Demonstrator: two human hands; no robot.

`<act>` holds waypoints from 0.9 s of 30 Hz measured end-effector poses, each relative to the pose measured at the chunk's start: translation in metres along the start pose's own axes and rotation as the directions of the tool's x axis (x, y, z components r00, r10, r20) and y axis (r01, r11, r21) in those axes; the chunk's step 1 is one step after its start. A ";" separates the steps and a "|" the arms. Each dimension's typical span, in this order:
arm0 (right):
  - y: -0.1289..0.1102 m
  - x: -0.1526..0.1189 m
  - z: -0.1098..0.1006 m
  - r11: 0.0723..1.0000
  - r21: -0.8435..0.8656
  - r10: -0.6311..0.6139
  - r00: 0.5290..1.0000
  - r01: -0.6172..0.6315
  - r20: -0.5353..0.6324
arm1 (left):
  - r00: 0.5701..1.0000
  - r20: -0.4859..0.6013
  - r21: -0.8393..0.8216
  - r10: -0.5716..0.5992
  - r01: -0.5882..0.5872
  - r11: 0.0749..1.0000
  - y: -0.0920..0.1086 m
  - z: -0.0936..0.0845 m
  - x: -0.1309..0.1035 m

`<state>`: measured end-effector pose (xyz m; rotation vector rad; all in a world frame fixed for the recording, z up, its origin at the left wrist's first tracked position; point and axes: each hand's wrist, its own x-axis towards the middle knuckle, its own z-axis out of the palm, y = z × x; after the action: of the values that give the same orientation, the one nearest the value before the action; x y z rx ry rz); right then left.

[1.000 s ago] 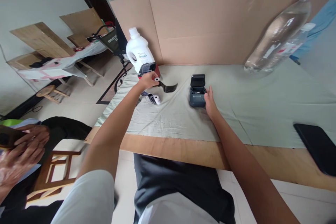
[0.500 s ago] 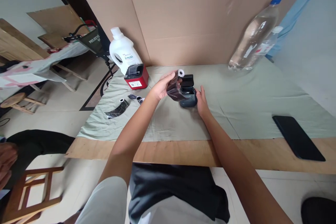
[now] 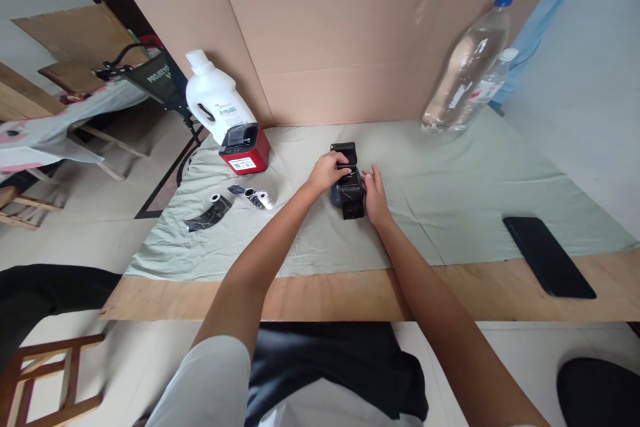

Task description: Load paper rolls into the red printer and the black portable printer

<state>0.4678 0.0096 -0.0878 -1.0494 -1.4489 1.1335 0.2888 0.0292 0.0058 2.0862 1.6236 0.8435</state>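
1. Across the worktop [image 3: 350, 293] we see a grey-green cloth [image 3: 450, 193] backed by a cardboard screen [image 3: 350, 47]. Both now sit further left and lower in our view than half a second ago.
2. At the back right a clear water bottle [image 3: 465, 73] leans against the screen, and at the back left a white jug [image 3: 213, 97] stands behind a red label printer [image 3: 244, 147].
3. On the right, a black phone [image 3: 547, 255] lies flat at the cloth's near edge.
4. Mid-cloth sits the small dark printer [image 3: 347, 177], lid up.
5. Our left hand [image 3: 327, 172] has come down from mid-air onto the printer. Its fingers are closed on a dark glossy roll strip [image 3: 351, 199] that now drapes over the printer's front.
6. Our right hand [image 3: 374, 195] stays against the printer's right side, fingers loosely spread; we cannot tell whether they clasp it.
7. Left of the printer, a curled dark strip [image 3: 207, 213] and small paper rolls [image 3: 257, 198] lie as before.
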 end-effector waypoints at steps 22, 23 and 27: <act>-0.021 -0.005 0.002 0.997 0.028 0.079 0.989 -0.076 -0.128 | 0.965 0.109 0.321 -0.240 0.194 0.927 0.023 -0.003 0.000; -0.021 -0.005 0.002 0.997 0.027 0.075 0.989 -0.072 -0.130 | 0.970 0.096 0.317 -0.225 0.184 0.930 0.023 -0.004 -0.002; -0.018 -0.003 0.003 0.997 0.029 0.077 0.988 -0.074 -0.131 | 0.983 -0.123 0.228 -0.139 0.164 0.960 0.021 0.002 -0.033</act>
<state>0.4640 0.0025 -0.0710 -1.1495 -1.2979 1.1106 0.3003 -0.0085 0.0101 2.0655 2.0007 0.7511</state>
